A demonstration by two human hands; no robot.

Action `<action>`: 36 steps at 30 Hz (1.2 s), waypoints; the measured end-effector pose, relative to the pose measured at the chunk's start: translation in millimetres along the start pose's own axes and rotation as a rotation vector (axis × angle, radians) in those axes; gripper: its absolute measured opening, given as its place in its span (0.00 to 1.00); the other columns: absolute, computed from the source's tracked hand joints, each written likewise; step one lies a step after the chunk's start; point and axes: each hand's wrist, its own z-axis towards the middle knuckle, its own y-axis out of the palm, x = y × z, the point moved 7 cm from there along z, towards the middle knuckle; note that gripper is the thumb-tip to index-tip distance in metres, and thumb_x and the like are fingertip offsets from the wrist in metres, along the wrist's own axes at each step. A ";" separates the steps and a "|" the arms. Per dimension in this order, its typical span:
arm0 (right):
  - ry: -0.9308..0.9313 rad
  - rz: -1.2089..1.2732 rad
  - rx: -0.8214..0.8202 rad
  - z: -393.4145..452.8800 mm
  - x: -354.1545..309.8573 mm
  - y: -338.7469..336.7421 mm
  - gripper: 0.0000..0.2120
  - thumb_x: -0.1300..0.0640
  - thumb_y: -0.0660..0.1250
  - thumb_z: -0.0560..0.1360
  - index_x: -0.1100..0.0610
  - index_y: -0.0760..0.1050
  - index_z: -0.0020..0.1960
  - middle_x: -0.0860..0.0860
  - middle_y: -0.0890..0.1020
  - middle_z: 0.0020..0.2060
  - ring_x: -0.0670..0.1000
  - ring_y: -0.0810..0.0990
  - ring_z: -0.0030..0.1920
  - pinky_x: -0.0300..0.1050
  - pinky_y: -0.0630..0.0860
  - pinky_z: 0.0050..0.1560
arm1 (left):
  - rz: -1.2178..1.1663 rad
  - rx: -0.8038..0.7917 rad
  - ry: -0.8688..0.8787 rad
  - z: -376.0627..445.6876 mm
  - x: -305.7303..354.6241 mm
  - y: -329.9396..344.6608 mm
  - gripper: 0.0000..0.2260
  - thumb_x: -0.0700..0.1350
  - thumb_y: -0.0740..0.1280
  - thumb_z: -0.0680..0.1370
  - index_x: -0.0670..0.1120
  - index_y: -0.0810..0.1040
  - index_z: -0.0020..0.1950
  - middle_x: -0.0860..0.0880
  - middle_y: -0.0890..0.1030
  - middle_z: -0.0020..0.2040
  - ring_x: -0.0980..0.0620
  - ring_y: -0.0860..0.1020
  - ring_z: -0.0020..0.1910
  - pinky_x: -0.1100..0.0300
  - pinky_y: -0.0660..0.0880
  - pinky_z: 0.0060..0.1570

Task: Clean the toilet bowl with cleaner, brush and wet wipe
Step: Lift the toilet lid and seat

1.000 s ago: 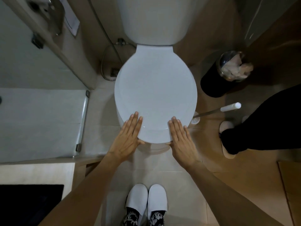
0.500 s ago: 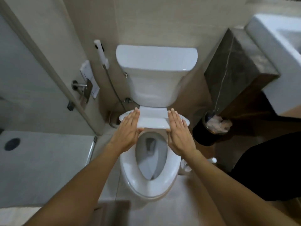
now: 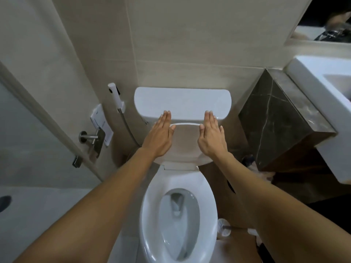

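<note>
— Presently, what do the hands report?

— I see the left hand (image 3: 160,138) and the right hand (image 3: 211,138) both flat, fingers straight and pressed together, laid against the raised lid (image 3: 183,141). Nothing is pinched or gripped; the palms press its two sides, thumbs at the inner edges.

— Position of the lid?

— Upright, leaning back toward the tank (image 3: 182,103), whose front edge lies just beyond the fingertips (image 3: 167,113).

— And the task's object?

— The toilet bowl (image 3: 178,221) sits below the hands, between my two forearms, open, with the seat (image 3: 150,215) down and water visible at the bottom.

— The brush?

— I note a brush (image 3: 225,227) low to the right of the right forearm, beside the bowl, partly hidden by the arm.

— Other items?

— A spray hose (image 3: 115,97) on the wall left of the left hand, a sink (image 3: 322,103) far right of the right hand.
</note>
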 end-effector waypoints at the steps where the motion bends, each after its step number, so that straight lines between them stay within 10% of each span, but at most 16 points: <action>1: 0.015 0.001 -0.010 11.4 -0.6 0.1 0.26 0.50 0.42 0.84 0.54 0.40 0.79 0.48 0.42 0.78 0.47 0.41 0.78 0.51 0.41 0.75 | 0.006 -0.009 0.004 10.2 -3.3 -1.7 0.25 0.51 0.44 0.84 0.44 0.42 0.78 0.48 0.44 0.78 0.53 0.44 0.77 0.57 0.43 0.74; 20: 0.048 -0.115 -0.132 106.9 1.1 0.1 0.26 0.49 0.40 0.84 0.56 0.40 0.79 0.51 0.43 0.78 0.51 0.40 0.78 0.55 0.41 0.75 | 0.037 -0.118 -0.011 91.9 -28.0 -6.5 0.28 0.56 0.45 0.83 0.47 0.39 0.78 0.48 0.42 0.78 0.52 0.44 0.77 0.51 0.44 0.74; 36: -0.027 -0.312 -0.042 12.6 8.3 -14.3 0.29 0.43 0.42 0.83 0.55 0.43 0.79 0.53 0.45 0.78 0.53 0.41 0.78 0.53 0.41 0.75 | 0.290 -0.094 0.019 39.2 3.8 -32.3 0.29 0.56 0.47 0.83 0.43 0.41 0.78 0.45 0.42 0.78 0.49 0.43 0.77 0.50 0.43 0.74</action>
